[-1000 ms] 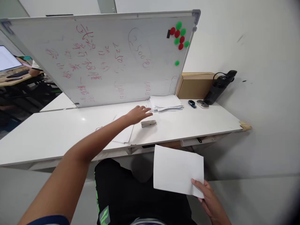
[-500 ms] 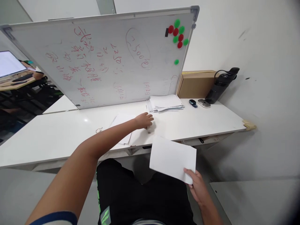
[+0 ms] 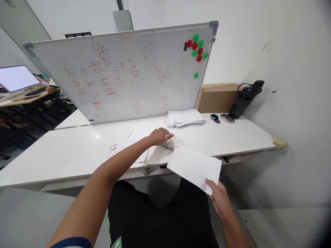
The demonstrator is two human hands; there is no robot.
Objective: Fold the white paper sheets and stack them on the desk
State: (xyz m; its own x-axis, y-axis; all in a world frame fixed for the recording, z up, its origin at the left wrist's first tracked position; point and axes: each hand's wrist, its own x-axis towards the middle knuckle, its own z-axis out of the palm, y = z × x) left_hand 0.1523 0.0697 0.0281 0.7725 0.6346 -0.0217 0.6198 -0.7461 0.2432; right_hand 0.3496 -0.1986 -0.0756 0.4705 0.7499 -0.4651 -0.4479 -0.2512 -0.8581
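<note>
My left hand (image 3: 160,136) is closed over a small pale stapler (image 3: 168,146) on the desk; most of it is hidden under the palm, and its metal end points right. That end lies close to the near corner of a stack of white paper sheets (image 3: 195,167). My right hand (image 3: 218,196) pinches those sheets at their right edge, thumb on top, and holds them partly over the desk's front edge. Left of the stapler, more white paper (image 3: 137,136) lies flat, partly covered by my left forearm.
A whiteboard (image 3: 119,79) with red writing and magnets stands along the back of the desk (image 3: 77,148). Before it sits a paper pile (image 3: 184,117). A cardboard box (image 3: 217,98), black bottle (image 3: 244,100), watch (image 3: 215,118) and mouse (image 3: 227,118) are at right; a white cord (image 3: 113,147) lies left.
My left hand has turned the stapler, so its end now points right toward the sheets. The sheets in my right hand have moved slightly up and right, closer to it. The view has shifted.
</note>
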